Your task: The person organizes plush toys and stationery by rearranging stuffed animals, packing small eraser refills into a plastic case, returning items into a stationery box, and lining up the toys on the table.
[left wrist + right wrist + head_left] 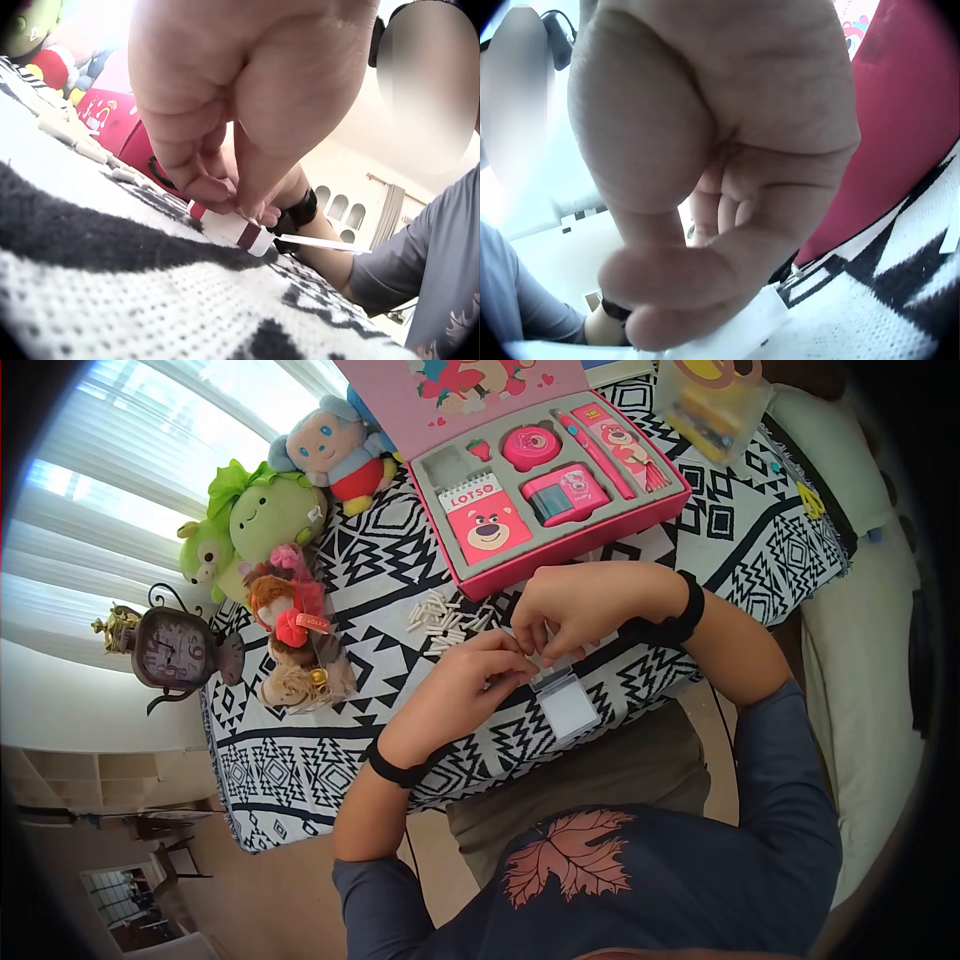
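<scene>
A small white case with a thin lid lies on the patterned tablecloth in front of me. Both hands meet at its far edge. My left hand pinches the case's end between curled fingers; in the left wrist view that end is white with a dark red band, and a thin flat lid sticks out to the right. My right hand curls over the same spot from the other side, its fingertips down on the white case. What lies between the fingers is hidden.
A pile of short white sticks lies just beyond the hands. Behind it stands an open pink stationery gift box. Plush toys and a small clock line the table's left side. A clear bag sits at the far right.
</scene>
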The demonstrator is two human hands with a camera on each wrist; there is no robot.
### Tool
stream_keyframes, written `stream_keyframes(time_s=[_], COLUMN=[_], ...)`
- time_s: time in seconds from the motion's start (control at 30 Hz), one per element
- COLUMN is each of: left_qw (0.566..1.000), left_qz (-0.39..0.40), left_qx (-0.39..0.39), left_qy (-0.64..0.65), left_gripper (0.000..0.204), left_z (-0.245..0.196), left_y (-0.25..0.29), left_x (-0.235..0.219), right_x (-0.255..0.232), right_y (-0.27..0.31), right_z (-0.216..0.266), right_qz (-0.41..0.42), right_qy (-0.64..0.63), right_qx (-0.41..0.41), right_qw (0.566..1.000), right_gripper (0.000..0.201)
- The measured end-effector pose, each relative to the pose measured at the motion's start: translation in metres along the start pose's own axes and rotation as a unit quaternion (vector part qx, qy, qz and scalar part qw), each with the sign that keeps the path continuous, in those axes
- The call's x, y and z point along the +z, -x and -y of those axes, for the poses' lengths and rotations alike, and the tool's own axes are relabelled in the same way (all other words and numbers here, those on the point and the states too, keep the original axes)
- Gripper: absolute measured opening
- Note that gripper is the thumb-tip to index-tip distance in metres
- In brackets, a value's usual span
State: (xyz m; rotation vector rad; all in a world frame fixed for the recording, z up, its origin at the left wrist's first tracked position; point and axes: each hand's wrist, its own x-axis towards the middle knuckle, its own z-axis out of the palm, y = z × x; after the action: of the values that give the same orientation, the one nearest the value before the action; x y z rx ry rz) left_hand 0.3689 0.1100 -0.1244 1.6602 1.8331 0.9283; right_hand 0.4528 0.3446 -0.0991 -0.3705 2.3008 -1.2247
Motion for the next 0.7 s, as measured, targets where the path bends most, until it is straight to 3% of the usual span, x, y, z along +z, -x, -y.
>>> stream_keyframes(time_s=[0.2,0.37,0.47,0.57,0.7], left_qw=[0.998,0.996,0.993,0.998,0.999], left_qz=[-0.020,0.011,0.048,0.020,-0.009], left_qx=[-0.061,-0.076,-0.101,-0.045,-0.036], left_qy=[0.010,-0.035,-0.032,-0.034,-0.040], left_gripper=[0.025,0.042,0.041,0.041,0.039], left_z=[-0.002,-0.010,-0.016,-0.003,-0.002], left_y=[0.003,0.004,0.002,0.005,0.005], left_x=[-0.003,-0.007,-0.006,0.002,0.003], right_x=[0.004,0.006,0.004,0.002,0.002], right_y=[-0.005,-0.005,-0.002,-0.001,-0.002], right_z=[-0.005,-0.008,-0.005,-0.001,-0.003], right_qz=[-0.016,-0.002,0.023,0.040,0.040], right_qy=[0.024,0.030,0.010,0.001,0.014], right_qx=[0.000,0.007,0.004,0.014,0.029], right_qw=[1.000,1.000,1.000,0.999,0.999], right_gripper=[0.011,0.012,0.015,0.019,0.023])
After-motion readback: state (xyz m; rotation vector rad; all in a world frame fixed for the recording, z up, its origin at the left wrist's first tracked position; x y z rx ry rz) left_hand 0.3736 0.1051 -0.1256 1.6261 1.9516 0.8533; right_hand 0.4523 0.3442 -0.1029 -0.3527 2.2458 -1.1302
